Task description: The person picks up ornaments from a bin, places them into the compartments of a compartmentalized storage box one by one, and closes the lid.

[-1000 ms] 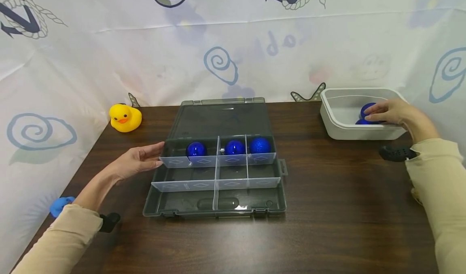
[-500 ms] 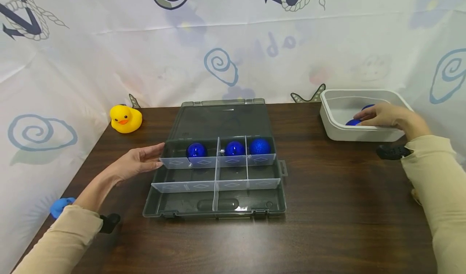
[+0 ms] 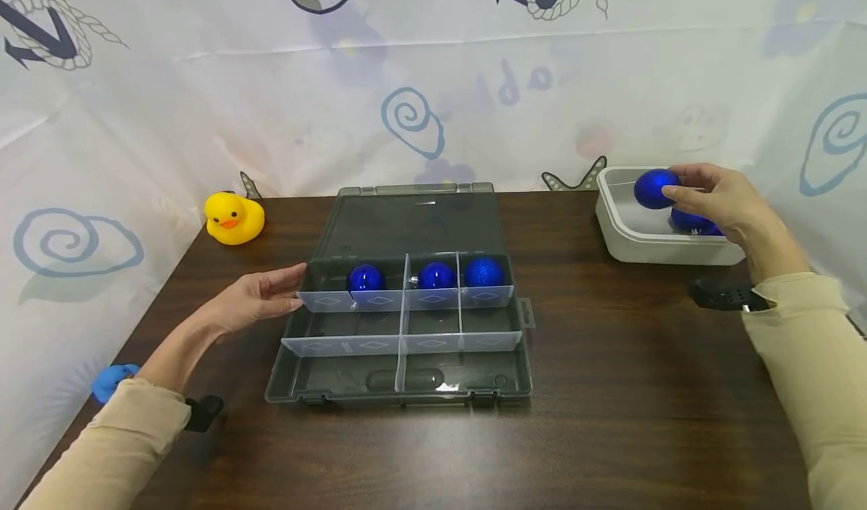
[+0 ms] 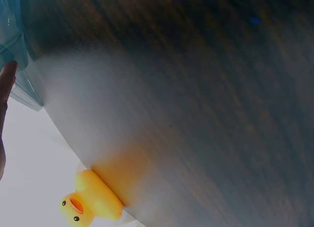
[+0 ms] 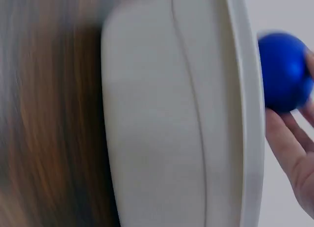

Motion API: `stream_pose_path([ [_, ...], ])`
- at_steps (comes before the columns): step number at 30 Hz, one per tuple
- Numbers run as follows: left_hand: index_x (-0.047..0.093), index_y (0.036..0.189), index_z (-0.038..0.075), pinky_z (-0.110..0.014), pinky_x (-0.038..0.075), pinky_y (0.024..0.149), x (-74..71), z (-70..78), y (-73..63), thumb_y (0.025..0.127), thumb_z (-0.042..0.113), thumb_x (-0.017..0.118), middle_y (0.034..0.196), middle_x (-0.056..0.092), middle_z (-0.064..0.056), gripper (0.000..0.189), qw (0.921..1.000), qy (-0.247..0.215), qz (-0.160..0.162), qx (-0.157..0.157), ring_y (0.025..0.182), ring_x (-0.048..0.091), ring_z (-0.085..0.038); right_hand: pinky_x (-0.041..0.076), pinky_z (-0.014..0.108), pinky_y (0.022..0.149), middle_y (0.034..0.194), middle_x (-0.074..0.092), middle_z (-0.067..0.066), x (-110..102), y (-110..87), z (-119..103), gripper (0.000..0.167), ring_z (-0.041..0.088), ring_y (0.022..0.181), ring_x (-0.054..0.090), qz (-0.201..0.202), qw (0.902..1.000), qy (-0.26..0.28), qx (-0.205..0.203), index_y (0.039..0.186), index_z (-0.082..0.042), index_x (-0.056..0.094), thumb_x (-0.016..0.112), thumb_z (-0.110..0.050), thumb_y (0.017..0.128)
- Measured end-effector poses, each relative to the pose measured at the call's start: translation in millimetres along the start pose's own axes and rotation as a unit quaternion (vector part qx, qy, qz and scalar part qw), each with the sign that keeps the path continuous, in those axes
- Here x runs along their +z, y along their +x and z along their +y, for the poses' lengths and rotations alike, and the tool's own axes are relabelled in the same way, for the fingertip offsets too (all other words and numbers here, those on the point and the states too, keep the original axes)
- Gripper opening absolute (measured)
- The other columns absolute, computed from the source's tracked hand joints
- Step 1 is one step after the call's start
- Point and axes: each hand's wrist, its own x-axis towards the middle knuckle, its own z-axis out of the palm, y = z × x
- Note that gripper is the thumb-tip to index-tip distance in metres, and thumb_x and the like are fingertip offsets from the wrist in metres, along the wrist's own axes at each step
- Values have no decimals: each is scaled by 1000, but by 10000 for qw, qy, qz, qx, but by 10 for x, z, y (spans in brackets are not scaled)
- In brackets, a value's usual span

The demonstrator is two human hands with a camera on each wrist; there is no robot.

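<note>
White bin (image 3: 657,250) holds blue balls (image 3: 689,222); above it, right hand (image 3: 726,198) pinches a matte ball (image 3: 652,189). Divided case (image 3: 332,378), lid (image 3: 413,224) raised, holds three blue baubles (image 3: 436,275), one per back-row compartment. Left hand (image 3: 247,304), outstretched, touches its left side.

Soft, even light in the head view; the wrist views are duller.
A pale glare spreads over the near counter (image 3: 609,390), and small highlights dot the blue balls (image 3: 437,275). The left wrist view darkens toward its top, with an orange reflection beside the yellow duck (image 4: 98,195) and washed-out white cloth (image 4: 29,153). The right wrist view is blurred, smearing the wood grain.
</note>
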Motion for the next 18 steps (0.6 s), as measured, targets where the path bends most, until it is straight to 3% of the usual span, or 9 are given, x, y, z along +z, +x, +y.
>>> stream_pose_path([
  [3,15,149,-1,-42,36,99,-5,-2,-7,92,21,61,154,15,-25,77,10000,-7,37,-26,136,26,-46,52,10,75,109,46,-5,221,-57,-160,65,-5,87,58,123,9892,1445,-195,142,0,33,64,-18,88],
  [6,15,149,-1,-41,36,99,-5,-6,-15,92,20,61,154,15,-25,76,10000,-47,52,-57,136,26,-45,53,12,77,115,45,2,515,-111,-351,64,0,93,59,-127,9718,2340,-273,142,-3,36,65,-14,87],
  [13,15,149,-1,-42,36,100,7,-9,-6,92,21,61,154,15,-25,77,10000,-49,7,2,136,25,-46,53,18,84,112,52,3,1232,-191,-793,39,9,100,58,-1058,9554,2742,-280,127,-10,54,63,-11,89],
  [18,15,149,-2,-42,35,100,4,-1,4,92,21,61,154,14,-25,77,10000,-51,-13,26,136,25,-46,51,22,91,124,51,5,1627,-232,-1020,41,16,113,53,-1883,9502,2468,-275,132,-7,48,59,-10,92],
])
